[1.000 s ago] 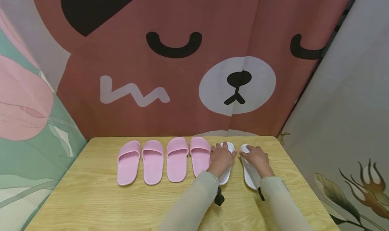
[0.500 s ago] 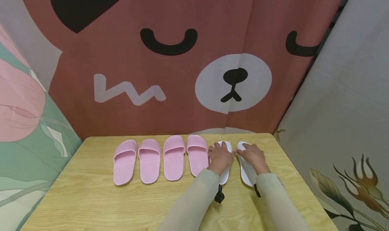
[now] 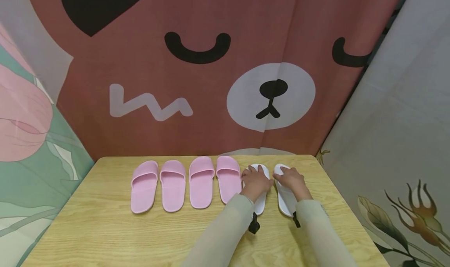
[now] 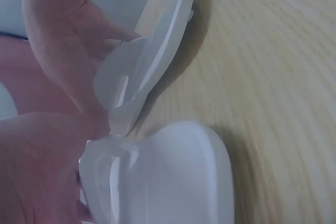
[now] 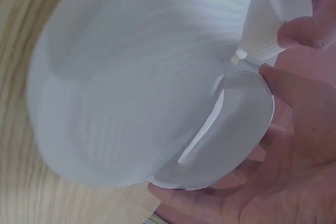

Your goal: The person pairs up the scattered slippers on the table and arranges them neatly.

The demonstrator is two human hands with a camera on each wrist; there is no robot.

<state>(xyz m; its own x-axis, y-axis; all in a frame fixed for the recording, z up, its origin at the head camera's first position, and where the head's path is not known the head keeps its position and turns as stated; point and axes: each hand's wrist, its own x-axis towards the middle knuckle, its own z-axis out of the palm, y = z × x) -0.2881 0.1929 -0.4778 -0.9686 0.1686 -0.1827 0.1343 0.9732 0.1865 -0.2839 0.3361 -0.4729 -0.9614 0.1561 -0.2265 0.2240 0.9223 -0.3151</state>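
Observation:
Two white slippers lie side by side on the wooden table, toes toward the back. My left hand (image 3: 256, 182) holds the left white slipper (image 3: 260, 205) by its toe strap, palm over the top and thumb on the inner side. The strap of the right white slipper (image 3: 285, 202) is held between the thumb and fingers of my right hand (image 3: 293, 182); the right wrist view shows this spread grip on the strap (image 5: 226, 129). Both thumbs sit close together between the slippers. In the head view the hands hide most of both straps.
Several pink slippers (image 3: 174, 189) stand in a row left of the white ones, the nearest one (image 3: 229, 181) right beside my left hand. A bear-print curtain (image 3: 197, 134) hangs behind the table (image 3: 123, 235), and a grey flowered curtain (image 3: 386, 142) at the right.
The gap between the two white slippers has narrowed a little, and the hands have come closer together. The head view has shifted slightly. The pink slippers stay in place on the table.

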